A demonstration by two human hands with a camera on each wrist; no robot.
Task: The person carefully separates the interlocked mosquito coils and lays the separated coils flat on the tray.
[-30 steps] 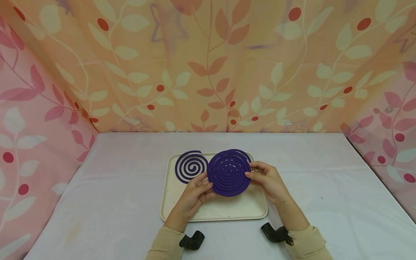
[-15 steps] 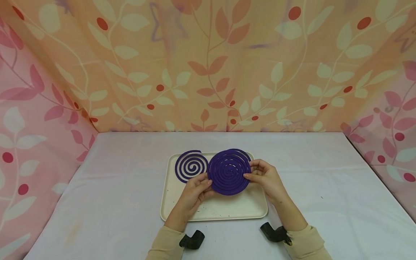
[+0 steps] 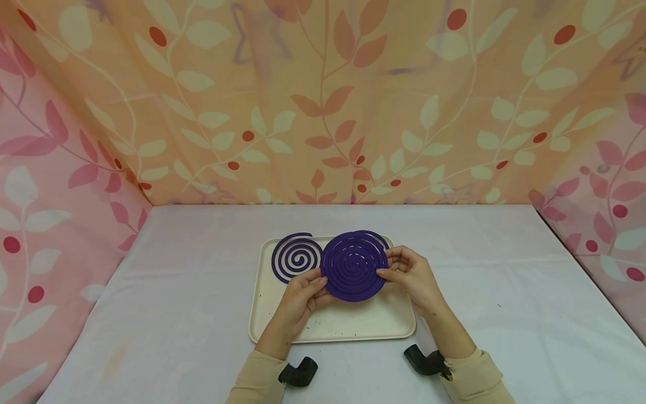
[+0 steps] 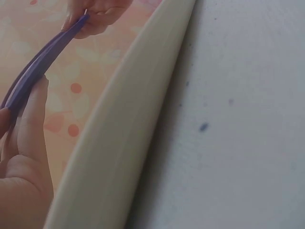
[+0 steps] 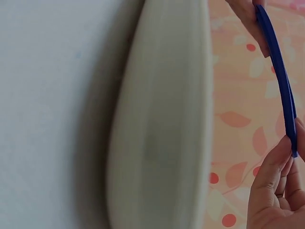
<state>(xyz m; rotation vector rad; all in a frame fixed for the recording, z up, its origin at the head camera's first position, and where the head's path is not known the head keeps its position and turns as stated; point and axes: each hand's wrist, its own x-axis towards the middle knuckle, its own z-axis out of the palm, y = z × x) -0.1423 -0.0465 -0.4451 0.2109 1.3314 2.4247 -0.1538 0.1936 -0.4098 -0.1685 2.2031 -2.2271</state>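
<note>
Against the leaf-patterned backdrop, above the cream tray (image 3: 333,325), a purple double coil (image 3: 355,266) is pinched at opposite edges by the left hand (image 3: 303,297) and right hand (image 3: 411,275), a single coil (image 3: 296,258) lying on the tray, and in the wrist views the double coil (image 4: 40,64) is seen bowed above that tray (image 5: 162,124), so it could be snapped by uneven twisting.

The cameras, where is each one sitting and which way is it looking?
Head: on the person's head, looking forward and down at the tray, the purple coil, both hands and sleeves.
Left wrist: on the left wrist, looking along the tray rim; left hand pinches the coil.
Right wrist: on the right wrist; right hand shows.
All three share the coil and tray.
</note>
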